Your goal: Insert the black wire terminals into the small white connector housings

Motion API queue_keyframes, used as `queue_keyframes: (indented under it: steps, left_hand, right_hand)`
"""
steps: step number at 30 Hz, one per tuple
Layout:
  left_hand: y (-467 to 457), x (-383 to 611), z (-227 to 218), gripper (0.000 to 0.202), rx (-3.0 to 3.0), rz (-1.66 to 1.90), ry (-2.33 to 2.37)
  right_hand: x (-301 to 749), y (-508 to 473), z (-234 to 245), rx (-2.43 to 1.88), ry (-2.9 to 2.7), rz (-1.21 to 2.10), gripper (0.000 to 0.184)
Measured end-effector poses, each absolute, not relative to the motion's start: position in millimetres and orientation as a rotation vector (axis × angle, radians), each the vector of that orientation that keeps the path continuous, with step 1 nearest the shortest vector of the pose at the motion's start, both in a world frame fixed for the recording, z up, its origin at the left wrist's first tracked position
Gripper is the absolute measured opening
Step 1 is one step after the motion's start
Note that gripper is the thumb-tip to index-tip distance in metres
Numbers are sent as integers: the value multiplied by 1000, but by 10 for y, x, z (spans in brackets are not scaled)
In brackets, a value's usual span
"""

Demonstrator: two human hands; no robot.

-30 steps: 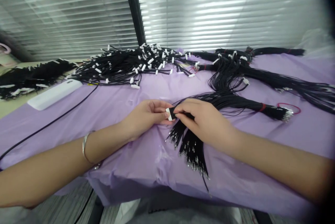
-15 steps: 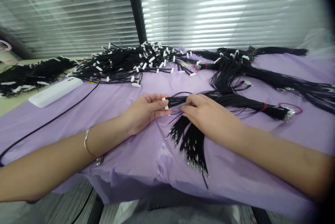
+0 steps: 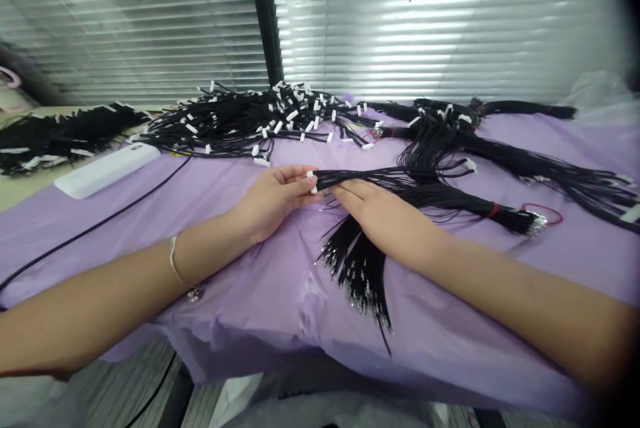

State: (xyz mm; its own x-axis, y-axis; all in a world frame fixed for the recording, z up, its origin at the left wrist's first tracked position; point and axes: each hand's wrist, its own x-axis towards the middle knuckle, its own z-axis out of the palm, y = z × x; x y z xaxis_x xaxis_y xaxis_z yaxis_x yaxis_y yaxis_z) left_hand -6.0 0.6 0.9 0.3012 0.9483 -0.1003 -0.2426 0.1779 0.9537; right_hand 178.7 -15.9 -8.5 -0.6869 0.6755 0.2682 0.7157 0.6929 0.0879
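My left hand point(image 3: 277, 201) pinches a small white connector point(image 3: 312, 181) between thumb and fingers. Black wires point(image 3: 360, 176) run from that connector to the right. Just below these wires lies my right hand point(image 3: 375, 211), its fingers stretched out flat and touching them; the thumb is hidden. Loose black wires with shiny metal terminals point(image 3: 363, 281) fan out from beneath my right hand toward the table's front edge. Beyond it, a wire bundle point(image 3: 465, 198) is tied with a red band, its metal ends pointing right.
A large pile of black wires with white connectors point(image 3: 240, 115) lies at the back. Another pile point(image 3: 65, 135) is at far left, near a white oblong device point(image 3: 107, 171) and a black cable point(image 3: 115, 215). More bundles point(image 3: 540, 161) lie right. Purple sheeting point(image 3: 240, 321) covers the table.
My right hand's fingers have gone from curled at the wires to stretched flat beneath them. The left hand keeps its pinch on the connector. The whole view has shifted slightly.
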Motion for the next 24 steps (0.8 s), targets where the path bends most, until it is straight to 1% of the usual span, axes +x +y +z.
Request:
queue_keyframes:
  steps: [6, 10, 13, 16, 19, 22, 23, 24]
  left_hand:
    - [60, -101, -64, 19, 1256, 997, 1021]
    - [74, -111, -72, 18, 1312, 972, 1044]
    - [61, -113, -56, 17, 1331, 969, 1045]
    - [50, -123, -43, 17, 1363, 967, 1043]
    - [68, -134, -53, 16, 1379, 973, 1054]
    - [107, -138, -74, 15, 1360, 996, 1054]
    - [117, -137, -77, 15, 1347, 1005, 1041]
    - [123, -137, -74, 15, 1341, 1012, 1021]
  right_hand:
    - [1819, -137, -79, -1256, -2685, -179, 43]
    - [1890, -88, -53, -1218, -2716, -196, 34]
    - [1968, -56, 10, -1175, -2743, -63, 24]
    - [2038, -71, 80, -1181, -2636, 59, 22]
    - [2055, -126, 116, -1066, -2533, 205, 18]
    - [2025, -194, 115, -902, -2614, 336, 19]
    - [2015, -215, 115, -892, -2648, 369, 23]
    - [2007, -233, 117, -899, -2663, 413, 34]
